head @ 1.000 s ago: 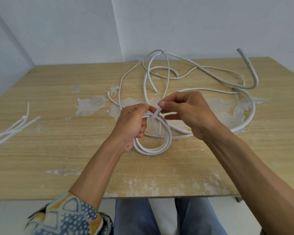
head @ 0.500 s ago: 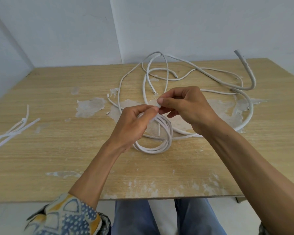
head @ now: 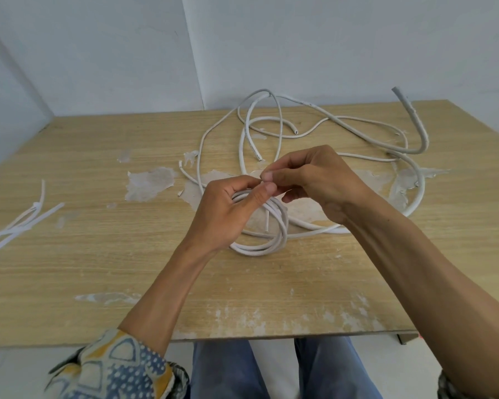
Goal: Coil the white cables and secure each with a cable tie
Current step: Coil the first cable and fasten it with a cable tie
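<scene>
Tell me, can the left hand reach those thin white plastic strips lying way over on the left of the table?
Probably yes: only bare wooden table lies between the left hand and the thin white plastic strips. But that hand grips the coiled white cable, so it would have to let go first.

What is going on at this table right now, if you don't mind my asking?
A person seated at the wooden table is bundling cable. The left hand grips a small coil of white cable, while the right hand pinches at the coil's top, apparently working a cable tie that the fingertips mostly hide. More white cables lie loose and tangled behind, and a bunch of white strips, probably spare ties, lies at the left edge.
</scene>
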